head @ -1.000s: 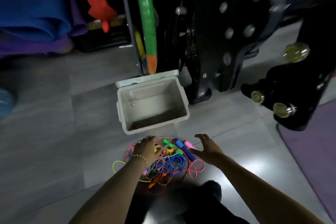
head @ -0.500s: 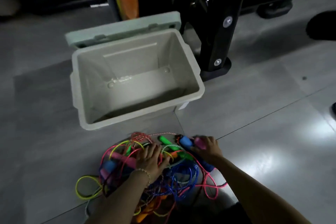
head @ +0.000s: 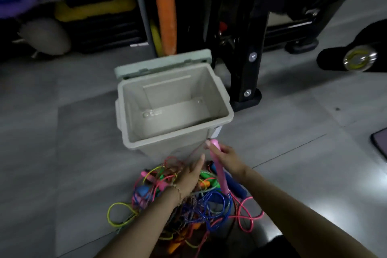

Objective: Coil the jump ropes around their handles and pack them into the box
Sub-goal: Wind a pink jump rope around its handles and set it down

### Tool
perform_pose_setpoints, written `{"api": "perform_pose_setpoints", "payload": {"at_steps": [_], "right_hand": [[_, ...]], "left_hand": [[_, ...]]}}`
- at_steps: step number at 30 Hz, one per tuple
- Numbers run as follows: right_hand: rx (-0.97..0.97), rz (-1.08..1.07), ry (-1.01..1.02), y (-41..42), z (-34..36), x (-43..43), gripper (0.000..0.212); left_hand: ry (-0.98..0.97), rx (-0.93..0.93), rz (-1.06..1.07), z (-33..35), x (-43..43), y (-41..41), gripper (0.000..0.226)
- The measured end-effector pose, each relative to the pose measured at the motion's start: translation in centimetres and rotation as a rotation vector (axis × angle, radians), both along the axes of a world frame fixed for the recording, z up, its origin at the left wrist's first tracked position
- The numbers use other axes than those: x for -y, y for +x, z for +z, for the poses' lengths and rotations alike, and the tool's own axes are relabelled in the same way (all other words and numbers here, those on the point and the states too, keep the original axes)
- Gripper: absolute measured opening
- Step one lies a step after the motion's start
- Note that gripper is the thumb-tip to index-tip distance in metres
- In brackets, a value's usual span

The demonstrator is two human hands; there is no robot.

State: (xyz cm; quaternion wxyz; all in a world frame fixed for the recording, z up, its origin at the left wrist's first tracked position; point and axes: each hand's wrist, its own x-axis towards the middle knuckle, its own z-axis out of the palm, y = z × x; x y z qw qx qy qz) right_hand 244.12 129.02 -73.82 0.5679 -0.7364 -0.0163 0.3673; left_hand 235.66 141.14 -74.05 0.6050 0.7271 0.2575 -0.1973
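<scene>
**Pink handle held over the rope tangle, in front of the open box**

A pink handle (head: 221, 176) was gripped near its upper end by the right hand (head: 227, 158), whose fingers were curled round it. It was held tilted, with its top just before the near right corner of the box (head: 180, 132). The left hand (head: 191, 174) was held with straight fingers over the tangle of jump ropes (head: 209, 209), and nothing was gripped by it. A bracelet (head: 178, 189) was worn at its wrist.

The tangle was heaped on the grey floor (head: 62, 153) directly before the box. A blue handle (head: 237, 187) lay beside the pink one, and a yellow loop (head: 119, 213) was spread out to the left.

The beige box was stood open, and its lid (head: 163, 64) was seen behind its far rim. A black frame post (head: 245, 58) was planted close by the far right corner of the box. An orange and green foam tube (head: 166, 16) was stood behind the lid.
</scene>
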Motion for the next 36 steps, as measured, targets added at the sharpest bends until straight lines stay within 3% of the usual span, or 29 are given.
{"api": "perform_pose_setpoints", "payload": {"at_steps": [3,5,8,12,15,17,20,25,29,32,33,36], "right_hand": [[0.002,-0.052,0.167,-2.6,5.6,-0.9,0.024],[-0.033,-0.158,0.245,-4.2,8.6,-0.9,0.033],[0.015,-0.117,0.315,-6.7,13.1,-0.4,0.050],[0.122,-0.048,0.394,-9.7,17.7,0.2,0.070],[0.164,-0.112,0.431,-10.6,20.7,1.4,0.044],[0.229,-0.026,0.421,-11.5,22.5,2.2,0.033],[0.469,0.242,0.280,-13.8,22.9,3.5,0.033],[0.484,0.310,0.089,-16.9,19.8,7.2,0.028],[0.486,0.142,0.217,-17.9,24.2,7.5,0.021],[0.635,0.110,0.305,-18.1,30.5,5.8,0.023],[0.663,0.106,0.335,-18.1,32.3,5.1,0.022],[0.704,0.048,0.432,-17.9,36.4,3.6,0.021]], "left_hand": [[-0.205,0.049,0.150,6.1,1.1,-0.3,0.063],[-0.243,0.046,0.171,10.1,1.6,-1.1,0.065],[-0.156,0.066,0.185,15.6,3.0,-3.7,0.070],[-0.009,0.182,0.202,21.3,3.3,-7.7,0.054],[0.268,0.309,0.180,24.3,1.3,-10.0,0.053],[0.331,0.376,0.211,26.2,0.1,-11.6,0.054],[0.160,0.493,0.421,29.2,-0.6,-13.4,0.049],[0.102,0.676,0.685,33.4,-1.6,-16.0,0.045],[0.212,0.631,0.563,32.1,-1.6,-18.1,0.039],[0.130,0.566,0.303,29.9,0.6,-18.7,0.020],[0.088,0.554,0.221,29.4,1.4,-18.7,0.023],[0.044,0.628,0.150,29.8,3.6,-18.1,0.019]]}}
